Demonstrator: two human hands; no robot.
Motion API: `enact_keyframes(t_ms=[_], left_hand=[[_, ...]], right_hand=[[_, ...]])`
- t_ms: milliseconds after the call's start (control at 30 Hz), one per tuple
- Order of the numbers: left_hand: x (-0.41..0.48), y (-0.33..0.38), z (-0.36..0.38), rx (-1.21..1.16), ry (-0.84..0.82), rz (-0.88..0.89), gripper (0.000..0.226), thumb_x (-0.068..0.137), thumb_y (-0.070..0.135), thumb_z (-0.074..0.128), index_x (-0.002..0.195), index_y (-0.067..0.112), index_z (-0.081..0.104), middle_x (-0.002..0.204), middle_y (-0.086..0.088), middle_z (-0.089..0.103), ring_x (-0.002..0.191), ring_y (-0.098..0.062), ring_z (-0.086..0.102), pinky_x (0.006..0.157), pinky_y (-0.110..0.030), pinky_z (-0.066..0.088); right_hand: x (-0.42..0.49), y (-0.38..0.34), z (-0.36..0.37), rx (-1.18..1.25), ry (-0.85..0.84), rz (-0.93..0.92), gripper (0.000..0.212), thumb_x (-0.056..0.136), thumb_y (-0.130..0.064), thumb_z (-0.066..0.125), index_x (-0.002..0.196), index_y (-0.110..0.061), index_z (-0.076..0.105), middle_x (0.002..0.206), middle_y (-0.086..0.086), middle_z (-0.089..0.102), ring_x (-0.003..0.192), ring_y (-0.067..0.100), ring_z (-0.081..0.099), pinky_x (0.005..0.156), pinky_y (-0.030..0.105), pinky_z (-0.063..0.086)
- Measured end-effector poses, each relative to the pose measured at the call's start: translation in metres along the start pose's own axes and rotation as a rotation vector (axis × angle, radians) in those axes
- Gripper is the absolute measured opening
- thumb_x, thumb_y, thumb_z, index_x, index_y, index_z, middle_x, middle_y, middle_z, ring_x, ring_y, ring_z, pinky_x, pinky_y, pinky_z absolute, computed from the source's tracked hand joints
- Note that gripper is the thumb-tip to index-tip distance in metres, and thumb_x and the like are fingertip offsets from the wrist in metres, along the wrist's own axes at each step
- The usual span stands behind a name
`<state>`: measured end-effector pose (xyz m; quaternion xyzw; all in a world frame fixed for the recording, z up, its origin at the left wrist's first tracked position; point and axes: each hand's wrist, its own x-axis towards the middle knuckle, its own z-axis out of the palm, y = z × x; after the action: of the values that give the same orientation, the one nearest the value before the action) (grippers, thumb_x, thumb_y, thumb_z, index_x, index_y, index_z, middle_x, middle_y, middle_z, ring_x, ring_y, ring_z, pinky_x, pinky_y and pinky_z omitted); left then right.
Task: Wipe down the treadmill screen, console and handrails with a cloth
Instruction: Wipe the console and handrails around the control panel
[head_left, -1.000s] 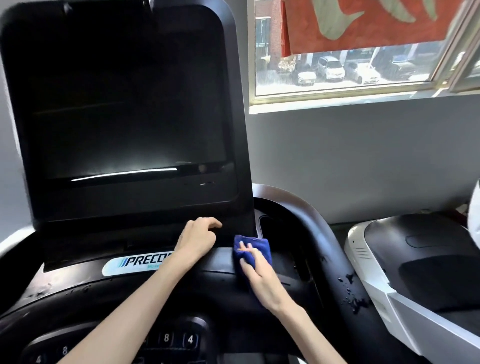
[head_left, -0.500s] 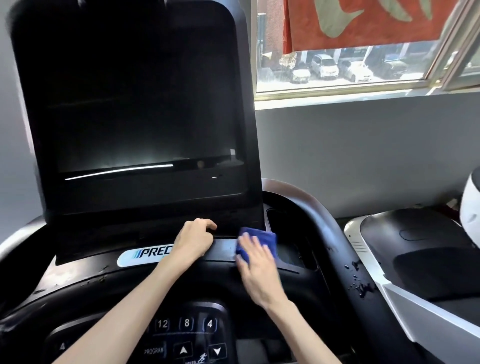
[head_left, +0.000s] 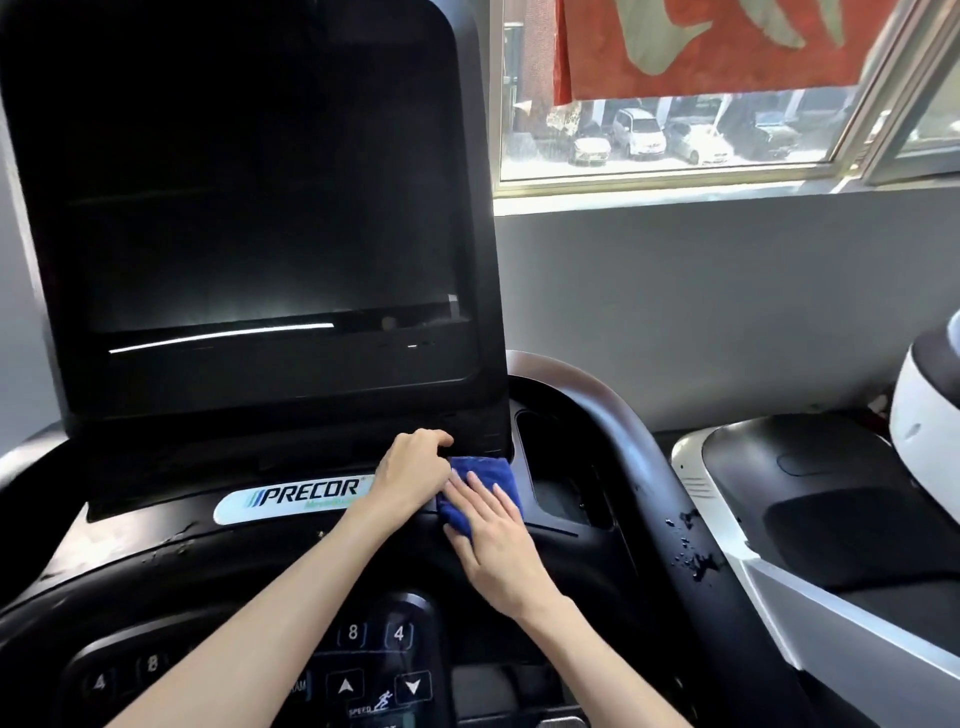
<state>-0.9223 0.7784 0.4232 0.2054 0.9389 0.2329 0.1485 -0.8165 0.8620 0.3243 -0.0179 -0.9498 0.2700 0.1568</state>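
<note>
A large dark treadmill screen (head_left: 249, 208) stands upright over the black console (head_left: 156, 566) with a PRECOR badge (head_left: 296, 496). A folded blue cloth (head_left: 493, 475) lies on the console ledge just right of the badge. My right hand (head_left: 493, 540) lies flat on the cloth with straight fingers, pressing it down. My left hand (head_left: 413, 470) rests on the ledge beside the cloth, its fingers curled at the foot of the screen frame, touching the right hand's fingertips. The right handrail (head_left: 649, 467) curves down past the screen.
A keypad (head_left: 374, 670) with number and arrow buttons sits low in the middle. A cup pocket (head_left: 561, 467) opens right of the cloth. Dark specks (head_left: 691, 551) dot the right rail. A white and black machine (head_left: 805, 519) stands to the right under a window.
My right hand has slid the cloth left along the ledge until it meets the left hand. The view has dropped, showing more of the keypad.
</note>
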Motion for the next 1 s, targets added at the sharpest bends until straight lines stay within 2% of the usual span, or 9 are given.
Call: enact_keyframes(t_ms=[200, 267, 367, 433, 500, 567, 667, 867, 1000], left_hand=[[-0.003, 0.017, 0.011, 0.072, 0.032, 0.081, 0.071, 0.074, -0.006, 0.038, 0.14, 0.019, 0.046, 0.148, 0.005, 0.04, 0.134, -0.025, 0.041, 0.107, -0.036, 0.039], [-0.006, 0.024, 0.017, 0.108, 0.019, 0.1, 0.07, 0.076, -0.006, 0.038, 0.142, 0.016, 0.041, 0.152, 0.0, 0.034, 0.135, -0.028, 0.04, 0.108, -0.036, 0.037], [-0.009, 0.037, 0.021, 0.194, 0.005, 0.092, 0.064, 0.08, -0.007, 0.038, 0.142, 0.007, 0.037, 0.153, -0.011, 0.03, 0.131, -0.033, 0.041, 0.106, -0.036, 0.037], [-0.008, 0.042, 0.024, 0.25, 0.033, 0.08, 0.059, 0.081, -0.006, 0.038, 0.139, 0.003, 0.037, 0.151, -0.015, 0.031, 0.127, -0.032, 0.044, 0.104, -0.034, 0.035], [-0.003, 0.046, 0.029, 0.285, 0.049, 0.06, 0.053, 0.081, -0.003, 0.039, 0.134, 0.002, 0.04, 0.149, -0.017, 0.033, 0.125, -0.031, 0.046, 0.102, -0.035, 0.035], [0.002, 0.051, 0.035, 0.316, 0.05, 0.018, 0.048, 0.083, 0.001, 0.041, 0.13, 0.002, 0.042, 0.144, -0.018, 0.039, 0.123, -0.032, 0.048, 0.102, -0.035, 0.035], [0.009, 0.06, 0.042, 0.373, 0.065, -0.034, 0.038, 0.085, 0.008, 0.043, 0.123, 0.003, 0.048, 0.13, -0.018, 0.053, 0.116, -0.03, 0.053, 0.102, -0.035, 0.034], [0.021, 0.08, 0.041, 0.385, 0.094, -0.069, 0.02, 0.085, 0.007, 0.046, 0.097, 0.007, 0.062, 0.107, -0.014, 0.066, 0.104, -0.032, 0.06, 0.09, -0.034, 0.04], [0.025, 0.085, 0.049, 0.491, 0.079, -0.076, 0.024, 0.084, 0.009, 0.047, 0.102, 0.012, 0.064, 0.11, -0.01, 0.066, 0.107, -0.029, 0.06, 0.091, -0.034, 0.038]], right_hand=[[-0.016, 0.031, -0.038, 0.262, 0.19, 0.169, 0.024, 0.096, -0.018, 0.045, 0.112, -0.014, 0.062, 0.112, -0.005, 0.066, 0.106, 0.003, 0.057, 0.091, 0.018, 0.041], [0.006, 0.035, -0.065, 0.43, 0.22, 0.311, 0.018, 0.098, -0.012, 0.044, 0.104, -0.009, 0.061, 0.102, -0.004, 0.068, 0.095, 0.007, 0.062, 0.08, 0.014, 0.04], [0.054, 0.06, -0.109, 0.457, 0.445, 0.558, 0.021, 0.099, -0.014, 0.043, 0.107, 0.0, 0.056, 0.105, 0.018, 0.065, 0.099, 0.029, 0.06, 0.072, 0.022, 0.033], [0.076, 0.08, -0.136, 0.379, 0.499, 0.538, 0.024, 0.099, -0.016, 0.043, 0.112, -0.001, 0.056, 0.11, 0.019, 0.064, 0.103, 0.029, 0.059, 0.072, 0.02, 0.031], [0.089, 0.104, -0.149, 0.257, 0.382, 0.464, 0.023, 0.098, -0.018, 0.044, 0.112, -0.008, 0.059, 0.116, 0.009, 0.064, 0.109, 0.025, 0.057, 0.081, 0.019, 0.034], [0.09, 0.13, -0.143, 0.121, 0.096, 0.524, 0.027, 0.099, -0.019, 0.04, 0.113, -0.006, 0.058, 0.122, 0.012, 0.059, 0.116, 0.028, 0.052, 0.092, 0.024, 0.034], [0.076, 0.146, -0.124, -0.14, -0.327, 0.6, 0.04, 0.1, -0.026, 0.024, 0.122, -0.003, 0.049, 0.142, 0.017, 0.038, 0.13, 0.035, 0.034, 0.106, 0.045, 0.028], [0.069, 0.15, -0.123, -0.021, -0.292, 0.652, 0.05, 0.102, -0.034, 0.017, 0.149, -0.016, 0.018, 0.159, -0.001, -0.002, 0.145, 0.023, -0.005, 0.113, 0.053, 0.001], [0.074, 0.157, -0.104, -0.44, -0.391, 0.619, 0.095, 0.09, -0.059, 0.041, 0.147, -0.007, -0.015, 0.155, 0.012, -0.019, 0.142, 0.035, -0.014, 0.107, 0.061, -0.01]])
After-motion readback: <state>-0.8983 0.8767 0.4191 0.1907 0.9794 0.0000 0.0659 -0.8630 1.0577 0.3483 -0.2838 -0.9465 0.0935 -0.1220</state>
